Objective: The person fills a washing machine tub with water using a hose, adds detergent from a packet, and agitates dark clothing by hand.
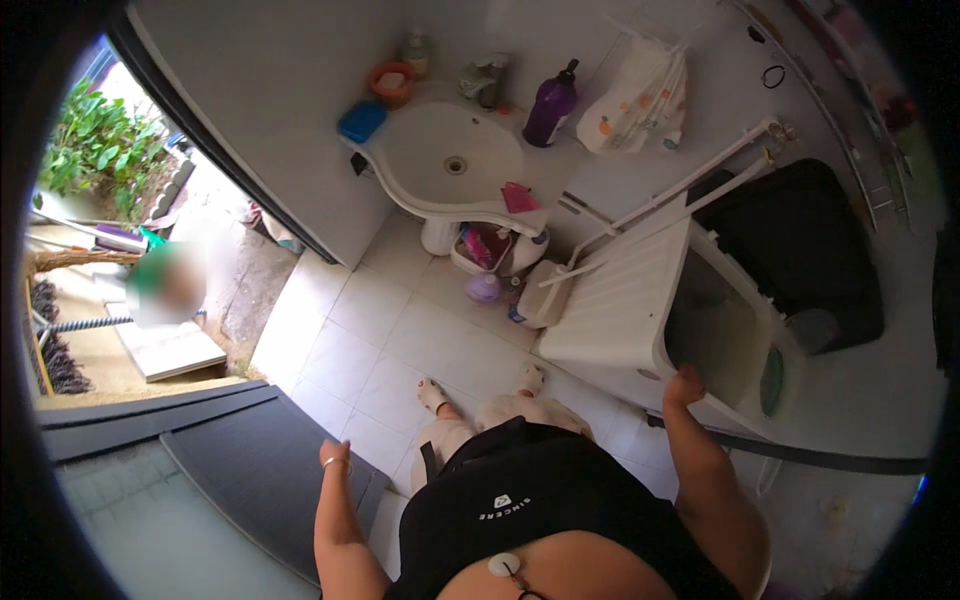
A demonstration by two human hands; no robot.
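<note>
My left hand point(335, 455), with a thin bracelet at the wrist, is in front of the dark door panel point(245, 465); whether it touches the panel I cannot tell. Out to the right, my right hand point(684, 388) appears at the near front corner of a white washing machine point(625, 310). Its fingers are too small and foreshortened to read, and contact with the rim is unclear. The machine's black lid point(810, 260) is raised, showing a grey tub point(715, 315). A teal, elongated thing point(771, 382) lies at the machine's right side.
Ahead is a white washbasin point(450, 150) with a blue box point(362, 121), an orange bowl point(388, 88), a purple bottle point(551, 105) and a pink packet point(519, 197). Below stands a basket point(482, 250) of bottles. A white pipe point(690, 180) runs over the machine. Left, a doorway opens outdoors, with a blurred person point(165, 285).
</note>
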